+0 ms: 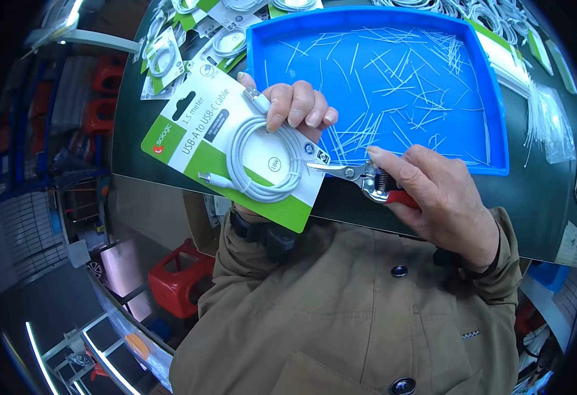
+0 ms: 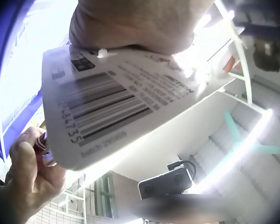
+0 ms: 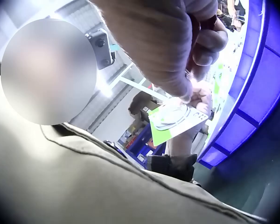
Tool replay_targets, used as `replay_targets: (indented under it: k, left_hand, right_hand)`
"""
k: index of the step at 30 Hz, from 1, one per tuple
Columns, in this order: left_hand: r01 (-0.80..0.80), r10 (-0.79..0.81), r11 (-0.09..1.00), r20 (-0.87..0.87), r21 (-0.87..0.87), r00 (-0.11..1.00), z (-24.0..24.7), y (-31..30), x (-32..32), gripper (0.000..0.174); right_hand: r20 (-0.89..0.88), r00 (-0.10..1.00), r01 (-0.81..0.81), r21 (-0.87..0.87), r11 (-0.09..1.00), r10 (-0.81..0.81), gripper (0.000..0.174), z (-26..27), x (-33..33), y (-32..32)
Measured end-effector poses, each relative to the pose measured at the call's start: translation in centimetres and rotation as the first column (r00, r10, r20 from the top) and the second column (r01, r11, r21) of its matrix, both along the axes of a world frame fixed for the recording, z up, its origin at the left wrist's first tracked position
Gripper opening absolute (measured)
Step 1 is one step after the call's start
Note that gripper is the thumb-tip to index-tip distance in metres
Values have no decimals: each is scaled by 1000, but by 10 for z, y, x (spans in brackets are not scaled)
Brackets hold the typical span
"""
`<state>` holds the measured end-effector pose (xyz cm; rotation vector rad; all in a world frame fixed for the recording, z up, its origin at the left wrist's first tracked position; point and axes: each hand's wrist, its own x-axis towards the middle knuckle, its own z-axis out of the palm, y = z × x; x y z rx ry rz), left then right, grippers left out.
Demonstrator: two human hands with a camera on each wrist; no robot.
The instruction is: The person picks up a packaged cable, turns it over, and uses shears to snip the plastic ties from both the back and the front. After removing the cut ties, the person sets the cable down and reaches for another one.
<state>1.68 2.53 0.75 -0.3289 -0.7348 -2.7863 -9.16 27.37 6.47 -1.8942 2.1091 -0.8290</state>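
My left hand grips the upper right side of a green and white cable card, with fingers over its front. A white coiled USB cable lies on that card, one plug near my fingers and the other lower left. The left wrist view shows the card's printed back with a barcode. My right hand holds small pruning shears with red handles and a spring. Their blade tips overlap the coil's right side, at the card's edge. In the right wrist view, the hand hides most of the shears.
Behind the hands sits a blue tray with many thin white tie strips scattered in it. More carded cables pile at the back left. Loose cables, and a plastic bag beside white ties, lie at the right. A red stool stands below left.
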Motion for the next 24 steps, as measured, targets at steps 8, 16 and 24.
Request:
replay_targets:
  k: [8,16,24]
  left_hand:
    - [-79,83,981,-16,175,996,-10,39,-20,68]
    - [-82,72,940,40,332,997,-40,68,-22,53]
    - [42,-46,947,5,319,999,-23,72,-21,59]
  right_hand:
    - [510,852,199,-111,974,-116,47,-15,10,-16]
    - [524,846,206,-150,967,-99,46,-28,6,-25]
    - [516,849,209,-134,969,-112,43,-26,10,-26]
